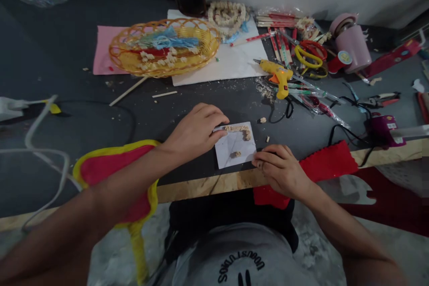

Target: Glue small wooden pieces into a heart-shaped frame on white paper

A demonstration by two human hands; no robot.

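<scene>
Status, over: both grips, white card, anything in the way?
Left grip at far-left corner of white card, near beige strip. Right grip at near-right corner. Card lies flat, beige lump on it. Nothing blocking; loose bits beside it.

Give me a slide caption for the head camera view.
Left hand and right hand at a white card bearing small pale pieces, a yellow glue gun and woven basket beyond.

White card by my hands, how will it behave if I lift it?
The white card looks thin and flat, so it's probably light and might flex. The beige lump sits apart from the beige strip, so it could slide off if tilted, though I can't tell whether it's stuck down.
</scene>
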